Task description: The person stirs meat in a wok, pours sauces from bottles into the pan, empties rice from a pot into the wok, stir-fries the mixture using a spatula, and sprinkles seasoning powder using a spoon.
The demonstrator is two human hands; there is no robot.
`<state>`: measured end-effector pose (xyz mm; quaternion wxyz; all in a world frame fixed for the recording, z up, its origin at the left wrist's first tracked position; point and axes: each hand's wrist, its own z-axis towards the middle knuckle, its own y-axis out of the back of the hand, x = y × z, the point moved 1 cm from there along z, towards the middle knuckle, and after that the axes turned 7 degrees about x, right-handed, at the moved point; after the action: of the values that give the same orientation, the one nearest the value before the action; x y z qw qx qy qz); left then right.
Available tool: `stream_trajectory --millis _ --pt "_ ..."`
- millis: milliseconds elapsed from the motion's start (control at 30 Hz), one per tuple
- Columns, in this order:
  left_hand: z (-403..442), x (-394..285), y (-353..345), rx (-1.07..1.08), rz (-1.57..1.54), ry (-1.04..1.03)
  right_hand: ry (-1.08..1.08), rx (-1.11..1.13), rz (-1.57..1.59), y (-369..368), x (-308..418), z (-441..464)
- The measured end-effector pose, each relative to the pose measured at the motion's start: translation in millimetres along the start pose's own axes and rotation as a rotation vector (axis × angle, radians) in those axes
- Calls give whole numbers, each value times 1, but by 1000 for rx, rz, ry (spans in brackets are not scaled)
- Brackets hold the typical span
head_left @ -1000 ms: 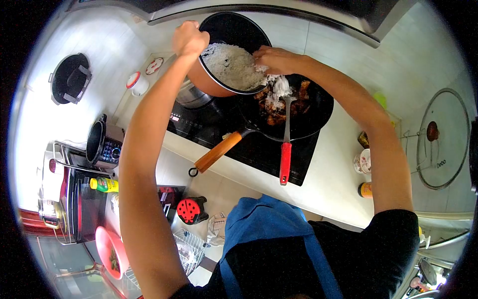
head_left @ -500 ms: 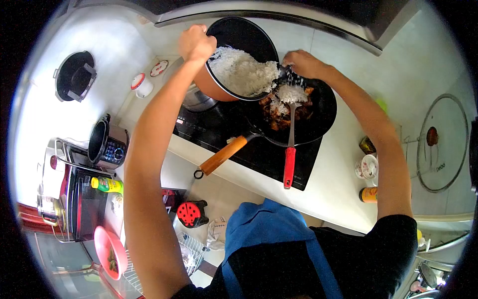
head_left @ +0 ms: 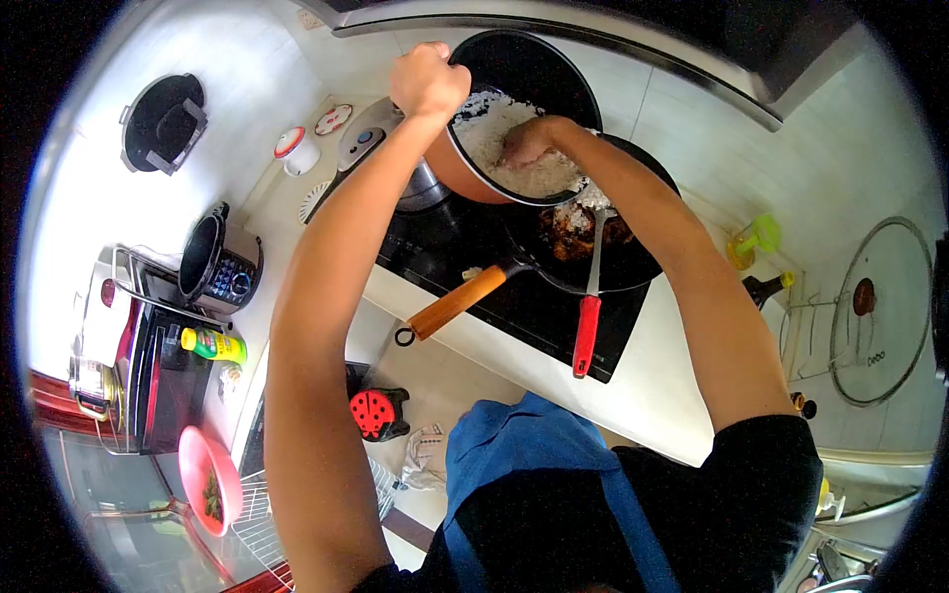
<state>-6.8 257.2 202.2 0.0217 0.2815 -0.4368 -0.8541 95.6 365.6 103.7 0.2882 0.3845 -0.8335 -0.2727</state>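
Head view — clenches pot (head_left: 534,74) in left hand (head_left: 431,81), tilted toward wok (head_left: 625,265); holds right hand (head_left: 529,141), on wok's side, in rice (head_left: 554,183) — cannot tell if pinching.

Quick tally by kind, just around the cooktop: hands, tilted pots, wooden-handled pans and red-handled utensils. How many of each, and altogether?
Hands: 2, the left hand gripping and the right hand dipped into the rice
Tilted pot: 1
Wooden-handled pan: 1
Red-handled utensil: 1
Total: 5, not counting the rice
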Motion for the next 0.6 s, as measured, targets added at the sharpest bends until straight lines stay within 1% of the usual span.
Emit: stream_trajectory --millis 33,67,100,133,167,233,267,300,367,400,467,533,567,600 --pt "-1 -1 -1 -3 1 2 -35 -31 -44 -3 10 -16" --pt "-2 -2 -3 -63 20 -57 -34 -30 -48 -3 10 -11" --pt "-3 -1 -5 -121 39 -116 -33 7 -142 -5 10 -4" --pt "-4 0 -7 -118 39 -113 -32 45 -234 -7 8 2" --pt "-2 0 -9 -115 57 -137 -31 48 -233 -7 6 8" --pt "-2 0 -10 -111 74 -164 -157 163 -385 -6 11 2" --pt "-2 0 -10 -98 61 -136 -159 163 -382 -8 11 -4" --pt "-4 -2 -10 -82 47 -109 -195 77 -379 -13 12 -15" --pt "-5 -8 -9 -42 84 -107 -234 -9 -373 -23 1 -23" --pt "-5 -11 -9 -6 126 -101 -127 -201 -452 -31 -9 -26" --pt "-6 -19 -9 19 146 -94 -22 -397 -524 -34 -23 -25" --pt "-3 -21 -14 43 168 -85 -49 -306 -513 -28 -14 -43" --pt "-2 -21 -17 18 157 -96 -52 -308 -510 -29 -19 -43" --pt "0 -20 -21 -3 145 -106 12 -370 -608 -30 -28 -38"
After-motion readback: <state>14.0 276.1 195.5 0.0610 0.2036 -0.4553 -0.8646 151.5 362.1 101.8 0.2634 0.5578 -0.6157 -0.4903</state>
